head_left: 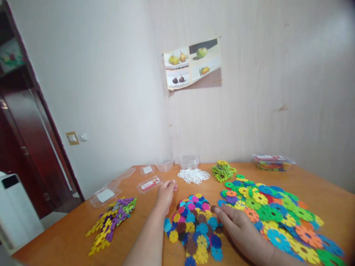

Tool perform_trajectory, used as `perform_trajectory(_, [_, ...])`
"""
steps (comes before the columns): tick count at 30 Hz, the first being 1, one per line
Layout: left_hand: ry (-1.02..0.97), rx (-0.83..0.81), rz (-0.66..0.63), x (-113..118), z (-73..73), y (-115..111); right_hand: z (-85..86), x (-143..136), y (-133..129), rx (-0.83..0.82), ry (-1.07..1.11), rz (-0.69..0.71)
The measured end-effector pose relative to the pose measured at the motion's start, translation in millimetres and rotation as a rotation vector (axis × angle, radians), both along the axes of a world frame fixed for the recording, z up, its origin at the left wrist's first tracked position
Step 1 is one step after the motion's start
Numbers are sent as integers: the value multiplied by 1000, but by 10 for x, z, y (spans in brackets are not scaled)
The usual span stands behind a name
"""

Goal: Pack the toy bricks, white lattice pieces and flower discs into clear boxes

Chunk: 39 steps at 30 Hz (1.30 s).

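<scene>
Between my two hands lies a pile of small notched plastic discs (191,218) in blue, yellow, brown and pink on the orange-brown table (69,236). My left hand (166,192) is raised just beyond the pile's left side, its fingers curled together; what they hold, if anything, is hidden. At the pile's right edge, my right hand (238,225) pinches a brown disc (213,208) between thumb and finger. Larger notched discs (273,212) in green, blue, yellow and orange spread to the right of my right hand.
Yellow, purple and green interlocking pieces (113,221) lie at left. Along the back are clear lids (105,194), a clear bowl (165,165), white pieces (194,176), green pieces (222,171) and a closed clear box (273,163). A wall stands behind.
</scene>
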<state>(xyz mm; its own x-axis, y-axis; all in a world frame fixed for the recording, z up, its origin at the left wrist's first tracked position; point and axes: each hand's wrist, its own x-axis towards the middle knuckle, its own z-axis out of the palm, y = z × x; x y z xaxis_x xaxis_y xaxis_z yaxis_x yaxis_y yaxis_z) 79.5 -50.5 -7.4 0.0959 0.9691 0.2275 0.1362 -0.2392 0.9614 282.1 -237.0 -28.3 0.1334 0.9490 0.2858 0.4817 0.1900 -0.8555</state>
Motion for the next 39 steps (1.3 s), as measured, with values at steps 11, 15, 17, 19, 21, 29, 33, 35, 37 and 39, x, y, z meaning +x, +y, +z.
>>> perform_trajectory(11, [-100, -10, 96, -5, 62, 27, -32, -25, 39, 26, -123, -28])
perform_trajectory(15, [-123, 19, 108, 30, 138, 13, 12, -53, -5, 56, -217, -23])
perform_trajectory(17, [-123, 31, 118, 40, 185, 18, 29, -64, -17, 73, -243, -24])
perform_trajectory(19, [-117, 36, 129, 44, 232, 30, 35, -66, -17, 77, -243, -27])
perform_trajectory(21, [-98, 36, 134, 46, 274, 47, 32, -61, -8, 69, -224, -28])
perform_trajectory(29, [121, 105, 105, 71, 347, 275, -16, -53, 30, 59, -186, -12])
perform_trajectory(33, [317, 196, 106, 91, 387, 544, -50, -50, 52, 77, -211, -6])
perform_trajectory(35, [435, 254, 114, 122, 427, 683, -63, -49, 63, 76, -212, 3])
perform_trajectory(37, [540, 305, 114, 175, 474, 810, -69, -46, 73, 70, -192, 19])
perform_trajectory(39, [606, 330, 105, 250, 517, 927, -63, -39, 80, 58, -167, 39])
